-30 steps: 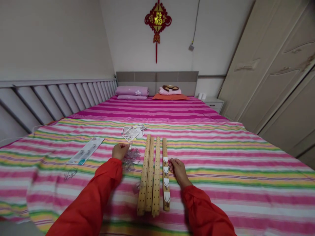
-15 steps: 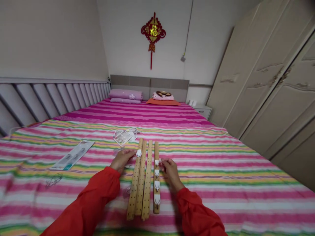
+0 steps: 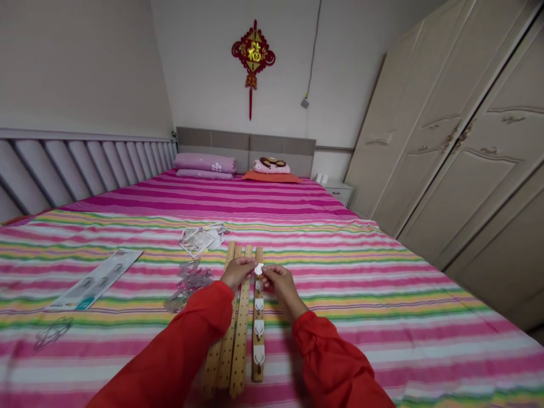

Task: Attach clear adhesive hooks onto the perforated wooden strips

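Both hands meet over the far part of a wooden strip (image 3: 257, 371) on the bed. A small white hook (image 3: 259, 269) is between them. My left hand (image 3: 239, 273) pinches its left side; my right hand (image 3: 280, 284) has its fingertips closed on its right side. Below it, several white hooks (image 3: 259, 328) sit in a row along the same strip. To the left lie three perforated wooden strips (image 3: 240, 340) side by side, partly covered by my left hand and sleeve.
Clear plastic wrappers (image 3: 191, 280) lie left of the strips, with papers and packets (image 3: 202, 238) beyond them. Farther left are a flat printed package (image 3: 97, 280) and a thin wire-like piece (image 3: 53, 333). A bed rail (image 3: 85, 164) runs along the left; a wardrobe (image 3: 459, 147) stands right.
My left hand has carried the white hook right, from over the left strips to the strip with the hooks. My right hand's fingers now meet it there. The view has shifted slightly right.
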A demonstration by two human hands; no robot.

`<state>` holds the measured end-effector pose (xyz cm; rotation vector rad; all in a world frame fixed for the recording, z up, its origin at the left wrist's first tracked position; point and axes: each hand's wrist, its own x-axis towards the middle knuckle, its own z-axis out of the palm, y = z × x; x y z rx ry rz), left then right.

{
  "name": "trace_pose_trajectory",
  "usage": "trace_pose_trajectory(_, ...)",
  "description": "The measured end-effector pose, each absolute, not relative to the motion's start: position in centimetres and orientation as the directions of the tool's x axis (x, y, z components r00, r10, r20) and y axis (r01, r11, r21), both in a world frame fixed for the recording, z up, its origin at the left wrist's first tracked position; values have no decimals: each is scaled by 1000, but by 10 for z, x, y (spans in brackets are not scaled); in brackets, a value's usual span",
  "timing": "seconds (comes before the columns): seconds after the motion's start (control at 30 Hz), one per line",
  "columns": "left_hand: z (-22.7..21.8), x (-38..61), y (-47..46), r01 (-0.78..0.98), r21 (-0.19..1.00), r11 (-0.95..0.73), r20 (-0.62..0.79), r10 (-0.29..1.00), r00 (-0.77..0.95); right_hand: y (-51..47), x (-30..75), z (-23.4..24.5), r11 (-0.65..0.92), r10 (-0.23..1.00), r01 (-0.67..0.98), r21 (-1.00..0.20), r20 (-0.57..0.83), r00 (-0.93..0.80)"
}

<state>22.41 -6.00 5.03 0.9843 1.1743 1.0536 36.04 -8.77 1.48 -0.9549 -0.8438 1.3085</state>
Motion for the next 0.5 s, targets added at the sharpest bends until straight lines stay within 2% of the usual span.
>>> trace_pose_trajectory(0.27, 25, 238, -36, -114, 968, 223, -225, 974, -6, -59, 366, -1, -70, 980, -430, -900, -142, 138)
trace_pose_trajectory(0.5, -2, 239, -21, 46, 986, 161, -157, 984, -79, -47, 361, -19, -84, 969, -404, -911, -170, 181)
